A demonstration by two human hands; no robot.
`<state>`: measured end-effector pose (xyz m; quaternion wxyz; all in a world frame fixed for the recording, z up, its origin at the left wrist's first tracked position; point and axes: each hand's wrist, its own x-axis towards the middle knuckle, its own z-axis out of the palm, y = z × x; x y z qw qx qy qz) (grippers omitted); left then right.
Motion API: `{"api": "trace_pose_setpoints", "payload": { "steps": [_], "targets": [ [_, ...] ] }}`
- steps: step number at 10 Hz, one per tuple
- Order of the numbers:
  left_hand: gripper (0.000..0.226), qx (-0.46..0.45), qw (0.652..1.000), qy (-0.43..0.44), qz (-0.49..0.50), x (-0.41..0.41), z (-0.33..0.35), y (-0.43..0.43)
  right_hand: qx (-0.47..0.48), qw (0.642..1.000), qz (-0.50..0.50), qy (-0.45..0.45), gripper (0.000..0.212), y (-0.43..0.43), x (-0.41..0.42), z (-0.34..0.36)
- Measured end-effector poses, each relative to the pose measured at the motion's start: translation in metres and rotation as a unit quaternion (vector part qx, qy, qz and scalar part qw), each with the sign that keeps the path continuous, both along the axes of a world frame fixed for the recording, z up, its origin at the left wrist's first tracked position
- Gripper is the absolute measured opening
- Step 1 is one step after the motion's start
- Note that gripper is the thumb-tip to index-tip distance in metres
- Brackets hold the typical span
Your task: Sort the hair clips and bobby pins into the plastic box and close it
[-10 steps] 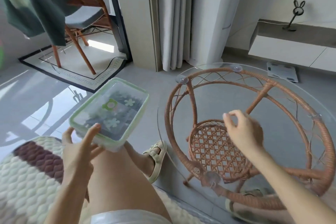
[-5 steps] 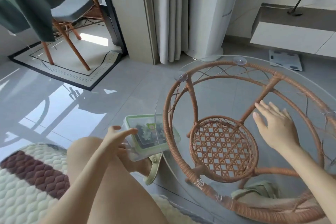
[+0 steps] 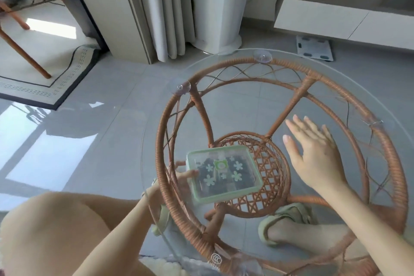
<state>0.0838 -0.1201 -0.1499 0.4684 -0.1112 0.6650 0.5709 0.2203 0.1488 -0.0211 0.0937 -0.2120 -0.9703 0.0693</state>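
A clear plastic box (image 3: 224, 175) with a green-rimmed lid lies under the round glass table top, over the woven lower shelf (image 3: 266, 186). Its lid is on; dark clips and pale flower shapes show through it. My left hand (image 3: 181, 177) reaches under the glass past the rattan ring and holds the box by its left edge, thumb on the lid. My right hand (image 3: 313, 152) is above the glass to the right, fingers straight and spread, holding nothing.
The rattan frame (image 3: 165, 141) carries the glass top (image 3: 224, 63) on suction cups. My sandalled feet (image 3: 289, 224) are below the table. Behind stand a curtain (image 3: 165, 6), a white scale (image 3: 313, 48), a low cabinet (image 3: 336, 20) and a chair on a rug (image 3: 33, 83).
My left hand carried the box down from beside my knee and in under the glass onto the lower shelf. My right hand opened flat and shifted right over the table.
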Motion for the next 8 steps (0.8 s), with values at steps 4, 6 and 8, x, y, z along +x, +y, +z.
{"api": "trace_pose_setpoints", "payload": {
  "steps": [4, 6, 8],
  "targets": [
    [0.076, 0.098, 0.994, -0.043, 0.011, 0.024, -0.079, 0.110, -0.010, 1.000, -0.009, -0.003, 0.052, 0.000, 0.000, 0.001],
    [0.048, 0.170, 0.982, -0.074, -0.039, 0.018, -0.085, 0.103, -0.011, 1.000, -0.005, -0.007, 0.052, -0.001, 0.000, 0.001],
    [0.029, 0.157, 0.979, -0.118, 0.047, -0.008, -0.073, 0.078, -0.017, 1.000, -0.015, -0.003, 0.051, -0.001, 0.000, 0.002]
  ]
}}
